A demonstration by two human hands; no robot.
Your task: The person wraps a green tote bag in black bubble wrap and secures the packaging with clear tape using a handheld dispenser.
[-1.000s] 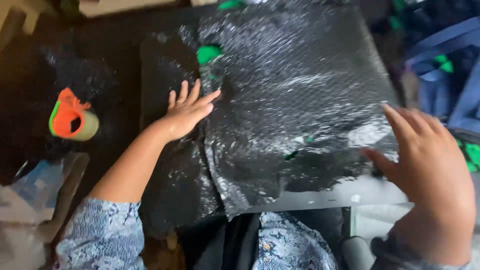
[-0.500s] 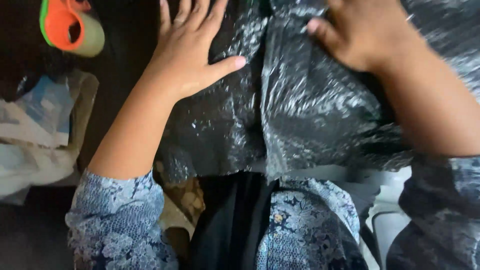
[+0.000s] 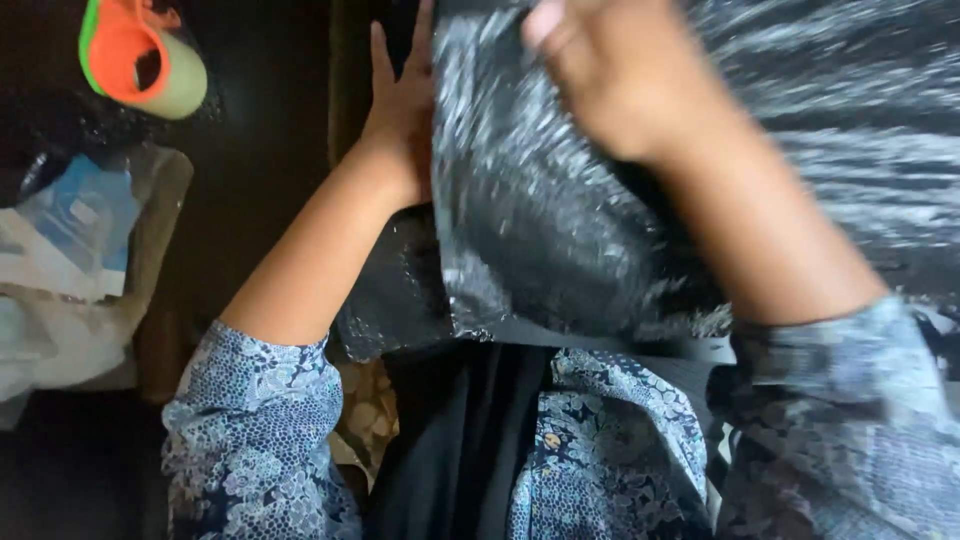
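Two bare hands work a crinkled sheet of shiny black plastic [image 3: 560, 230] that I see from the head camera, looking straight down. It fills the upper right of the view and hangs down to a ragged lower edge just above the person's lap. Left hand [image 3: 400, 110] lies flat on the dark table surface [image 3: 270, 150], fingers [image 3: 378, 55] straight and spread toward the top edge; the near edge of the plastic overlaps the thumb side of that hand, so it is touching rather than gripping. Right hand [image 3: 615, 85] is blurred, resting on top of the sheet near the top centre with fingers curled downward; I cannot tell whether it pinches the plastic or only presses on it. Both forearms come out of blue floral sleeves [image 3: 250, 440]. Well apart at the top left sits an orange and green tape dispenser [image 3: 140, 60], with clear packaging holding something blue [image 3: 80, 220] below it
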